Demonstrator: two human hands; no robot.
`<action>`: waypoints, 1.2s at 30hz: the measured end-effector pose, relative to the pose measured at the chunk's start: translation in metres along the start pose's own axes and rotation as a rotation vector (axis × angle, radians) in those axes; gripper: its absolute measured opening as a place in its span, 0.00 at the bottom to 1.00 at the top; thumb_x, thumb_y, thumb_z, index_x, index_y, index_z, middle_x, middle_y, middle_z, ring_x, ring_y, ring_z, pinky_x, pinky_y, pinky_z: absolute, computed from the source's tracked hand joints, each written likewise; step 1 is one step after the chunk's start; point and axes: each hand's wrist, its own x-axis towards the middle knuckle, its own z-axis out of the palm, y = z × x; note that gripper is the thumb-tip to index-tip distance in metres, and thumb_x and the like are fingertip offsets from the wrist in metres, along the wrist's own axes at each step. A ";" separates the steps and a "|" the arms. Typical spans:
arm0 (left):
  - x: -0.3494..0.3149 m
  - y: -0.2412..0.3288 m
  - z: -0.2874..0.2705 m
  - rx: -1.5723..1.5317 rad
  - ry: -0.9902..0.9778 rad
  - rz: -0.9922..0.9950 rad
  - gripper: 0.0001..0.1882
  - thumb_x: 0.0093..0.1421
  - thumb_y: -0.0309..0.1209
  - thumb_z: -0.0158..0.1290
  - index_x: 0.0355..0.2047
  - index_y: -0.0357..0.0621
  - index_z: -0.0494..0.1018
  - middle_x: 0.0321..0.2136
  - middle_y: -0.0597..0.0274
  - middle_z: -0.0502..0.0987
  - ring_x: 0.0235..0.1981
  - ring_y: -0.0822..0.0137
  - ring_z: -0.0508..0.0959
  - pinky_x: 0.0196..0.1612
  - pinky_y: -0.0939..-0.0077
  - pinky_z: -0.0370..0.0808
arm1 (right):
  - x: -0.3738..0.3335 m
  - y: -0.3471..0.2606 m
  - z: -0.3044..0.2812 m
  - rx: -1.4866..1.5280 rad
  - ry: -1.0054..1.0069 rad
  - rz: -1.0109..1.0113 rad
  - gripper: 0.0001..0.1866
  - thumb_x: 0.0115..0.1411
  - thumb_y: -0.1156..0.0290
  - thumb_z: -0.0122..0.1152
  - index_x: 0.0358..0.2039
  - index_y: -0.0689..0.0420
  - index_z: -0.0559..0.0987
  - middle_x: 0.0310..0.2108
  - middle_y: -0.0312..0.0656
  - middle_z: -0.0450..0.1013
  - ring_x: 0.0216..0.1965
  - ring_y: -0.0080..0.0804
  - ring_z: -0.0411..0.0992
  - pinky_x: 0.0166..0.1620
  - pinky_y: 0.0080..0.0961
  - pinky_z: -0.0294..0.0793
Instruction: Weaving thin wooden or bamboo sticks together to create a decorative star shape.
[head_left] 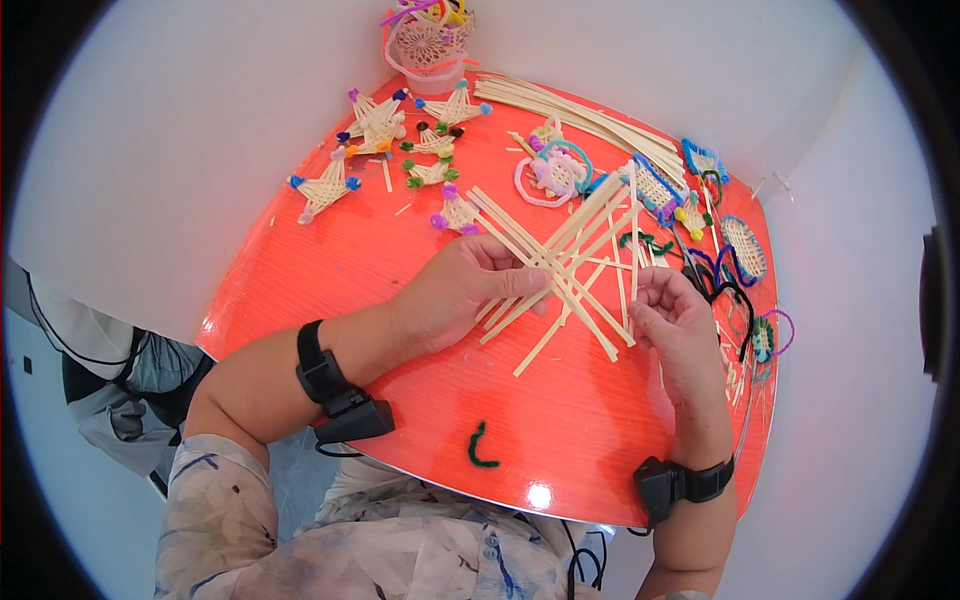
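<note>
My left hand (452,290) is closed on a lattice of pale flat strips (590,222), pinching it near where the strips cross over and under each other. The strip ends fan out toward the far side and toward me. To the right of the lattice, my right hand (678,322) has thumb and fingers pinched on the lower part of a single pale strip (634,230), which stands nearly straight up the picture. Loose strips and a dark green pipe cleaner piece (640,243) lie behind the lattice and are partly hidden by it.
Several woven stars (328,188) with coloured tips lie at the far left of the red table (320,280). A pink basket (425,55) stands at the back beside a bundle of strips (570,112). Woven ovals (743,248), dark scissors (690,262) and a green pipe cleaner (478,446) lie about.
</note>
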 end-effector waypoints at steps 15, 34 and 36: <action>-0.002 0.001 0.004 0.016 -0.012 -0.068 0.11 0.64 0.27 0.58 0.45 0.36 0.76 0.36 0.57 0.81 0.35 0.68 0.82 0.41 0.76 0.80 | 0.002 0.001 -0.006 0.174 -0.132 0.064 0.05 0.64 0.73 0.60 0.40 0.58 0.76 0.31 0.37 0.78 0.24 0.14 0.70 0.25 0.11 0.68; -0.010 0.002 0.016 0.218 -0.046 -0.110 0.10 0.62 0.28 0.60 0.40 0.35 0.76 0.35 0.53 0.82 0.35 0.64 0.84 0.40 0.74 0.82 | -0.015 -0.012 0.008 0.015 -0.096 -0.136 0.05 0.66 0.72 0.59 0.39 0.59 0.75 0.32 0.38 0.78 0.28 0.17 0.74 0.24 0.12 0.66; -0.010 0.002 0.018 0.233 -0.036 -0.140 0.11 0.62 0.29 0.60 0.41 0.34 0.76 0.35 0.52 0.82 0.35 0.64 0.84 0.39 0.74 0.83 | -0.015 -0.012 0.009 -0.009 -0.088 -0.171 0.05 0.66 0.72 0.59 0.39 0.59 0.75 0.31 0.38 0.78 0.28 0.17 0.73 0.23 0.11 0.66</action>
